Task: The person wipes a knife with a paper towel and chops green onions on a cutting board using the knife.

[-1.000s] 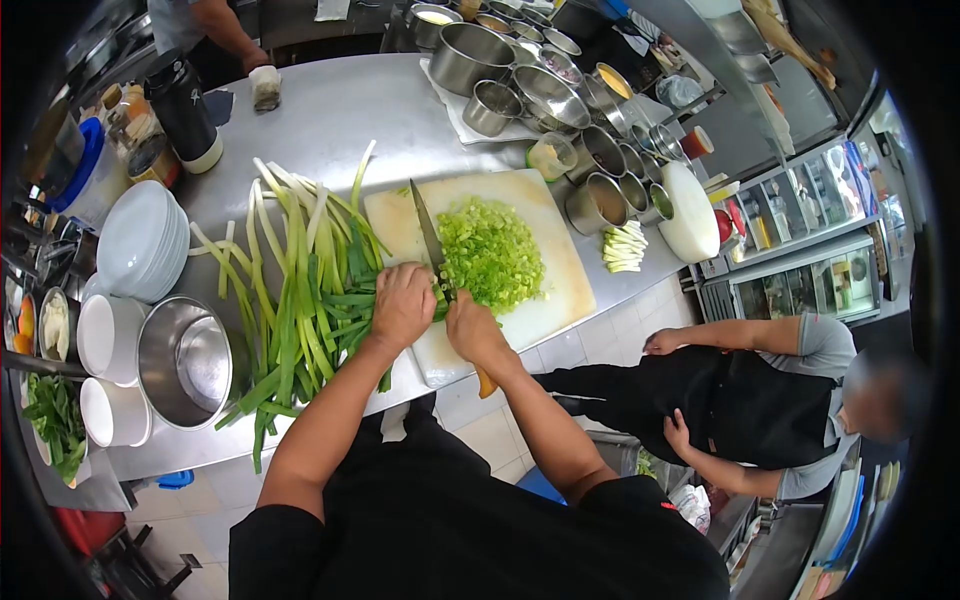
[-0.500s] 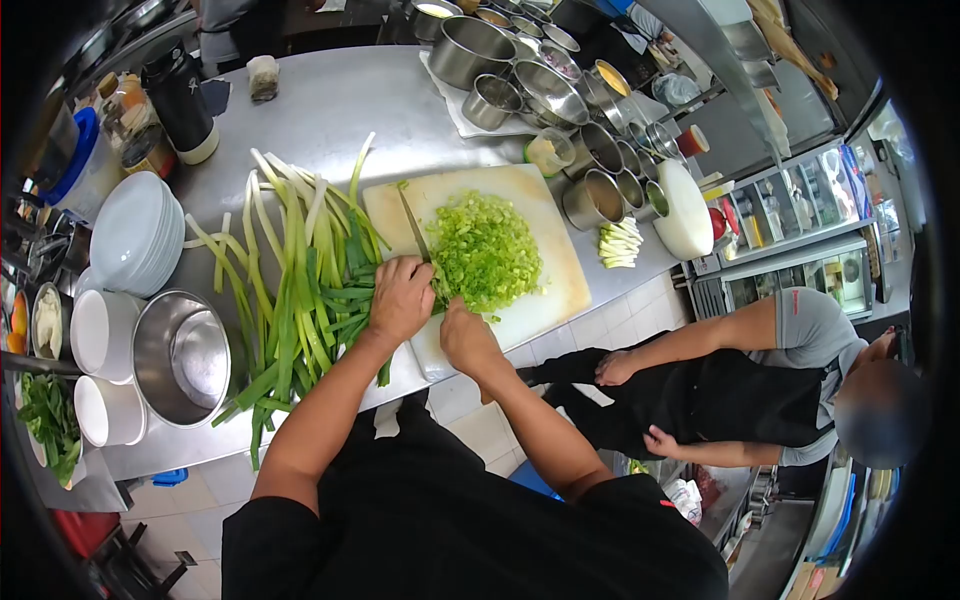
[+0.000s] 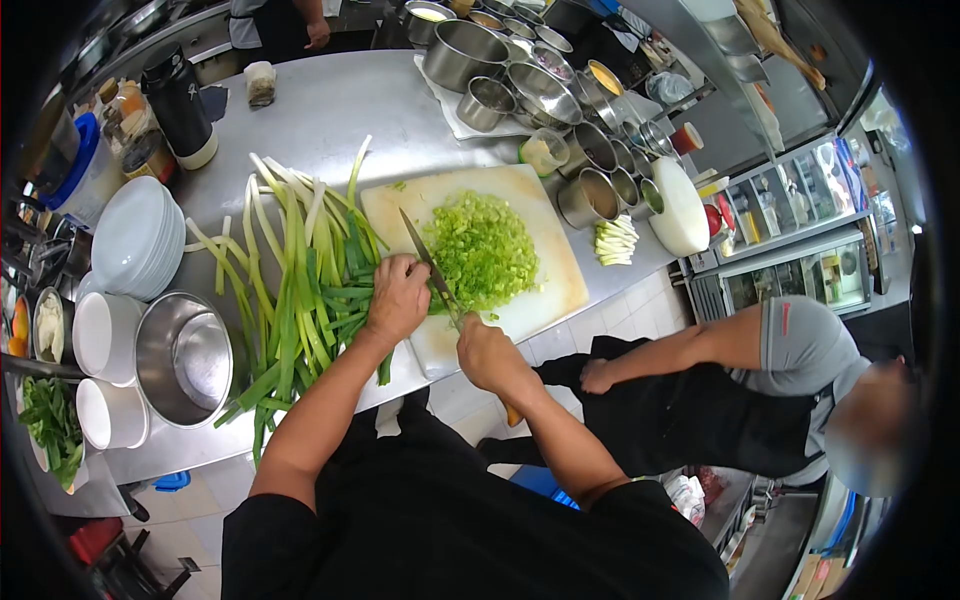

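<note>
My right hand (image 3: 487, 352) is closed round the handle of a kitchen knife (image 3: 429, 258), whose blade slants up and left across the cutting board (image 3: 555, 290). Just left of the blade, my left hand (image 3: 400, 297) curls over the green ends of the scallions (image 3: 310, 265), pressing them at the board's left edge. The long scallions lie in a loose pile on the steel table, white ends pointing away from me. Right of the blade is a heap of chopped scallions (image 3: 485, 250). My left fingertips and the stalks under them are partly hidden.
On the left stand a steel bowl (image 3: 183, 355), white bowls (image 3: 110, 410) and stacked plates (image 3: 135, 240). Metal pots (image 3: 465, 55) crowd the far right, near cut white-green pieces (image 3: 615, 240). A co-worker in a black apron (image 3: 710, 425) stands close on my right. Another person stands beyond the table.
My right hand has moved slightly right and toward me, drawing the knife off the stalks so more blade shows. My left hand has barely moved. The co-worker's arm has shifted.
</note>
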Motion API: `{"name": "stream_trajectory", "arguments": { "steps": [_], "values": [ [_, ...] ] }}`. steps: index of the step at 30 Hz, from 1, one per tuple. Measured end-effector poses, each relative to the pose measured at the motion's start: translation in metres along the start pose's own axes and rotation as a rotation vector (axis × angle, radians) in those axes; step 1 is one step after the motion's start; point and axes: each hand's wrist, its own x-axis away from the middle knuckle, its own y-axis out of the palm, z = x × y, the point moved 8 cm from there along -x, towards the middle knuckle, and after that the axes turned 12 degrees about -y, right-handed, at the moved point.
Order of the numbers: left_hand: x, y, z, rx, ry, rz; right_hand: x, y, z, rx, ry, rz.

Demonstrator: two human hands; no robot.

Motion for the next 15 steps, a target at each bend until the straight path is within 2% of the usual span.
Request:
{"name": "stream_trajectory", "arguments": {
  "steps": [4, 5, 10, 15],
  "values": [
    [0.002, 0.003, -0.002, -0.003, -0.002, 0.004, -0.040, 0.041, 0.019, -0.034, 0.005, 0.045],
    [0.000, 0.003, -0.003, 0.013, -0.005, 0.009, -0.055, 0.046, 0.024, -0.017, -0.053, 0.092],
    [-0.003, -0.001, -0.006, 0.084, -0.001, 0.016, -0.052, 0.012, 0.014, -0.082, -0.117, 0.242],
    [0.001, -0.005, 0.000, 0.051, 0.025, 0.054, -0.009, -0.007, -0.005, -0.052, -0.006, 0.067]
  ]
}}
